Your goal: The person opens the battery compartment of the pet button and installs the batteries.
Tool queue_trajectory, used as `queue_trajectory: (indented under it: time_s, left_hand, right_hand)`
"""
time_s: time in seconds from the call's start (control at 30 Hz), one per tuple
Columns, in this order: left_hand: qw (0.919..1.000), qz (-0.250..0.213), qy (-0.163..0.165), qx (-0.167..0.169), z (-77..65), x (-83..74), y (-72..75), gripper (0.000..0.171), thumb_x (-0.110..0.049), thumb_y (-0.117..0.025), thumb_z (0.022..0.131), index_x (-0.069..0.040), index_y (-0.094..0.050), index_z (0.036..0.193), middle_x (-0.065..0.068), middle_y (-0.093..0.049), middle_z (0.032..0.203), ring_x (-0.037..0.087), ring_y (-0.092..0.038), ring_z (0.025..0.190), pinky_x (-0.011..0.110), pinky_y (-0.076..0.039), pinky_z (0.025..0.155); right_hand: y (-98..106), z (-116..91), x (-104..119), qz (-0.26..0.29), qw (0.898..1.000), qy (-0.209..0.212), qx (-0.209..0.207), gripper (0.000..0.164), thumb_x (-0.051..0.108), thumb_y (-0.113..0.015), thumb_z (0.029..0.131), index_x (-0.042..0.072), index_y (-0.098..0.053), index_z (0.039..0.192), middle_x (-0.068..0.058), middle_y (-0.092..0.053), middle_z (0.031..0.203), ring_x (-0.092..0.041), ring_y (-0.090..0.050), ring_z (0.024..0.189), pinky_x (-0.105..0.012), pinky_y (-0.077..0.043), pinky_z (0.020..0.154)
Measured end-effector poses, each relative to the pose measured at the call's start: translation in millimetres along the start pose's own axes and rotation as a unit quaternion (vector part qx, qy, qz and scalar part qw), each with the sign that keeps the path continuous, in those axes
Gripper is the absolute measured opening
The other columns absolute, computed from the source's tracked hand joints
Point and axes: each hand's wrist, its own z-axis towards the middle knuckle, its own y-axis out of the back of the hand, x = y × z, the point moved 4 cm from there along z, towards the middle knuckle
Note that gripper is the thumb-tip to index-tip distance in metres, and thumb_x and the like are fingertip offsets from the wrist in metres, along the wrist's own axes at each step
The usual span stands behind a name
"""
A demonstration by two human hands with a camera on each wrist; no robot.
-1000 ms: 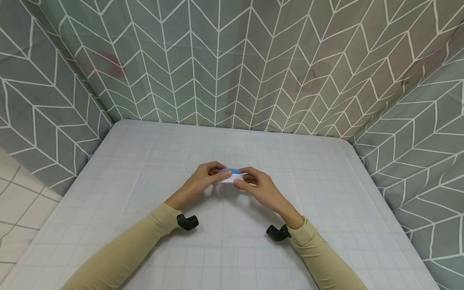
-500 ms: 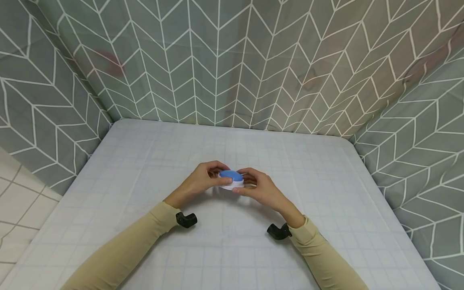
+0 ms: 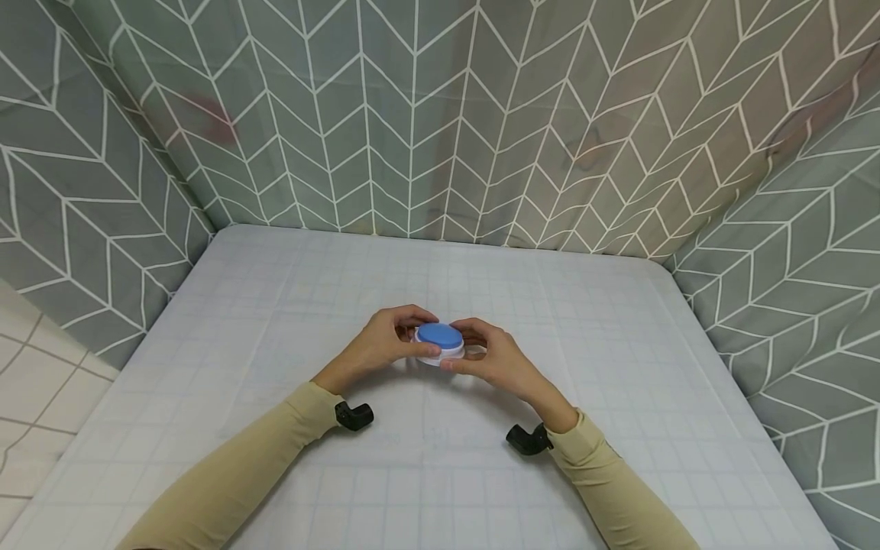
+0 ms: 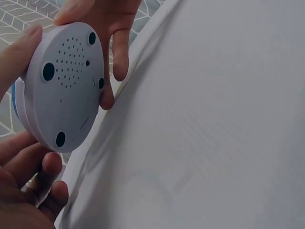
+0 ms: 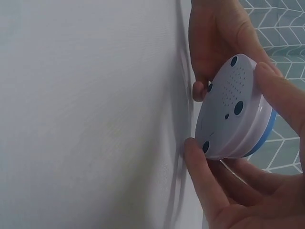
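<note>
Between both hands is a round white push button with a domed blue top [image 3: 440,334], held above the table with its blue side up. My left hand [image 3: 390,336] grips its left side, thumb along the near edge and fingers behind. The right hand [image 3: 500,353] pinches the opposite side with thumb and fingers. In the left wrist view, the white underside of the push button [image 4: 69,88] shows a patch of small holes and several dark round feet. The same underside of the push button [image 5: 228,107] appears in the right wrist view.
A white table cover [image 3: 330,290] with a faint grid lies under the hands. Grey herringbone-patterned curtains [image 3: 433,122] stand at the back and both sides. A black wrist device [image 3: 354,416] sits at the left cuff, another black wrist device [image 3: 528,440] at the right.
The push button has tipped so that its blue top, first seen nearly edge-on, now faces up towards the head camera. Both hands keep their hold and have barely moved.
</note>
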Motion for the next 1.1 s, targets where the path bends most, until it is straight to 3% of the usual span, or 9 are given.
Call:
queue_trajectory:
  time_s: [0.2,0.37,0.57,0.87,1.1]
  left_hand:
    - [0.9998,-0.01,-0.014,0.006,-0.5,3.9,-0.4,0.054,-0.037,-0.089,0.073,-0.022,-0.067,0.12,-0.002,-0.068,0.105,0.02,-0.056,0.08,0.025,-0.048,0.065]
    - [0.9993,0.014,-0.032,0.013,-1.0,4.8,-0.1,0.06,-0.041,-0.09,0.07,-0.023,-0.066,0.122,-0.006,-0.068,0.108,0.019,-0.055,0.08,0.025,-0.046,0.066]
    - [0.9981,0.031,-0.048,0.021,-0.6,4.2,-0.4,0.063,-0.043,-0.09,0.068,-0.027,-0.066,0.123,-0.011,-0.065,0.113,0.017,-0.054,0.083,0.027,-0.047,0.069]
    - [0.9962,0.034,-0.048,0.065,-2.0,9.0,-4.2,0.065,-0.041,-0.092,0.065,-0.034,-0.063,0.123,-0.012,-0.059,0.121,0.013,-0.053,0.104,0.04,-0.048,0.092]
    - [0.9941,0.077,-0.053,0.056,-6.2,9.4,-4.1,0.07,-0.051,-0.092,0.061,-0.039,-0.062,0.124,-0.011,-0.057,0.113,0.016,-0.049,0.094,0.033,-0.045,0.082]
  right_hand:
    - [-1.0,-0.8,-0.5,-0.008,1.0,-0.007,-0.006,0.059,0.032,-0.082,0.083,0.013,-0.056,0.132,-0.003,-0.06,0.129,-0.022,-0.063,0.116,-0.034,-0.056,0.092]
    - [-2.1,-1.0,-2.3,-0.019,1.0,-0.017,-0.004,0.06,0.033,-0.084,0.08,0.015,-0.057,0.131,-0.003,-0.062,0.125,-0.024,-0.066,0.109,-0.032,-0.057,0.087]
    - [-3.7,-0.5,-2.7,-0.042,0.999,0.009,-0.018,0.062,0.028,-0.086,0.077,0.012,-0.057,0.13,-0.005,-0.062,0.124,-0.022,-0.064,0.11,-0.036,-0.058,0.085]
    - [-11.4,-2.3,3.1,-0.153,0.985,0.064,-0.049,0.071,0.033,-0.091,0.07,0.009,-0.058,0.129,-0.004,-0.063,0.124,-0.02,-0.063,0.102,-0.03,-0.058,0.077]
    - [-16.2,-2.2,4.4,-0.191,0.977,0.07,-0.056,0.07,0.031,-0.092,0.069,0.009,-0.06,0.127,-0.001,-0.064,0.121,-0.015,-0.059,0.101,-0.031,-0.057,0.073]
